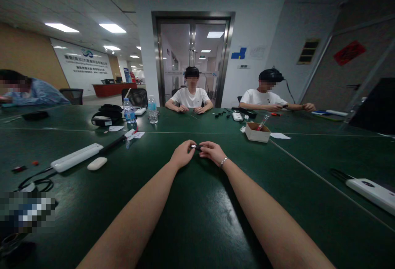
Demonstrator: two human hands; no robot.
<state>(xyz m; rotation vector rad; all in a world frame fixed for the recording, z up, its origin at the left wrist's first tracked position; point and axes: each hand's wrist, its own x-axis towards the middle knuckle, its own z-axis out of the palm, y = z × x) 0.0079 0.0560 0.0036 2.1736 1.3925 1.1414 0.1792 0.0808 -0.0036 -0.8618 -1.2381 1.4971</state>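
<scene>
Both my arms reach forward over a dark green table. My left hand and my right hand meet at the middle of the table, fingertips together. Between them they pinch a small dark object with a silvery end; it is too small to tell what it is. A bracelet sits on my right wrist.
A white power strip and a white oval case lie to the left, another white strip to the right. A small cardboard box stands ahead right, two water bottles ahead left. Three people sit along the far and left sides.
</scene>
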